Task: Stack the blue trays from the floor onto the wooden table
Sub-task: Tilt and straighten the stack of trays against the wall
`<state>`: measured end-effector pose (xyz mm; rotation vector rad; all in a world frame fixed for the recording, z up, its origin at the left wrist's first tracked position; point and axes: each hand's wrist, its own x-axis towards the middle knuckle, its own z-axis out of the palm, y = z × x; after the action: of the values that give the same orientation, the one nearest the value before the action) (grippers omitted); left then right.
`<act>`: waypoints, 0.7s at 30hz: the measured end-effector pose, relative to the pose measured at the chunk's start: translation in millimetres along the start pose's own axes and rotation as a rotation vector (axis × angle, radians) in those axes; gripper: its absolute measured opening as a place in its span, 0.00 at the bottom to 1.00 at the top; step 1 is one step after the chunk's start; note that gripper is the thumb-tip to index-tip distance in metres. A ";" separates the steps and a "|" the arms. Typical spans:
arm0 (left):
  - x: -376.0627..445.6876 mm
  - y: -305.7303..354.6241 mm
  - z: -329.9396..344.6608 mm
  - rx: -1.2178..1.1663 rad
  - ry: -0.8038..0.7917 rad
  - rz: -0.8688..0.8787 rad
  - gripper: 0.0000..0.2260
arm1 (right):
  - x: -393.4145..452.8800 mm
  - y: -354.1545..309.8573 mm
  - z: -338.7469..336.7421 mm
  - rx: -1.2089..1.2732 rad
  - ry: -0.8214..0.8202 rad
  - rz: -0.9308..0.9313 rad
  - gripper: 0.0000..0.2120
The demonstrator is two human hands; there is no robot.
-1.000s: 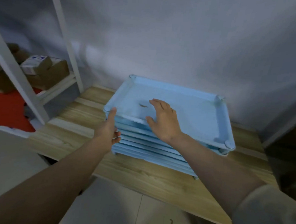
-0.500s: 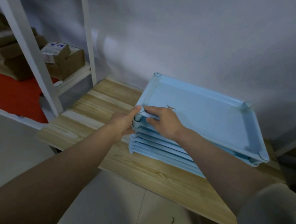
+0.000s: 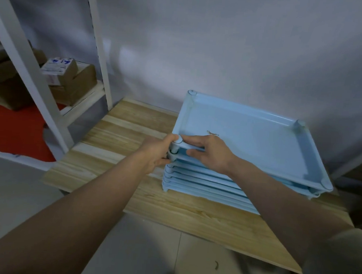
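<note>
Head view, looking down at a low wooden table (image 3: pixel 121 133) set against a pale wall (image 3: pixel 224 44); a stack of blue trays (image 3: pixel 205 180) stands on the right part of the table, its far edge close to the wall; the top tray (image 3: pixel 249 141) lies tilted on the stack, its near left corner raised above the tray beneath, with a small dark mark on its floor near the left side. Left hand (image 3: pixel 155 154) at the near left corner of the stack, thumb laid over the round corner post of the top tray and fingers curled around the corner below it, grasping the corner; right hand (image 3: pixel 211 153) just beside it on the near rim of the top tray, thumb on top of the rim and fingers tucked under, pinching the rim; both forearms reach in from the near edge, the right one ending in a light sleeve (image 3: pixel 342 263). Left of the table, a white shelf frame (image 3: pixel 41 90) holding cardboard boxes (image 3: pixel 73 77), with a red surface (image 3: pixel 11 130) beneath; grey floor (image 3: pixel 147 251) in the foreground.
</note>
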<state>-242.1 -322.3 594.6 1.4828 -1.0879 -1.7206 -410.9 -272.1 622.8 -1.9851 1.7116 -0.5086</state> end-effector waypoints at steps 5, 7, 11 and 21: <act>-0.9 1.4 0.6 0.005 -0.001 -0.012 0.19 | 0.0 -1.0 -1.9 0.056 -0.042 0.026 0.21; -0.8 0.3 1.1 0.014 0.016 -0.003 0.15 | -1.4 -0.9 -0.6 0.043 -0.066 0.027 0.20; -0.9 0.6 2.5 0.022 0.035 0.002 0.14 | -3.1 1.5 6.3 0.072 -0.025 0.022 0.19; -6.2 5.6 -4.9 0.239 -0.030 -0.078 0.18 | 1.6 1.0 5.8 0.058 -0.024 0.015 0.16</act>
<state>-236.5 -320.6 602.3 1.6687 -1.3048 -1.7177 -408.2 -273.2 617.4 -1.9285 1.6772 -0.5211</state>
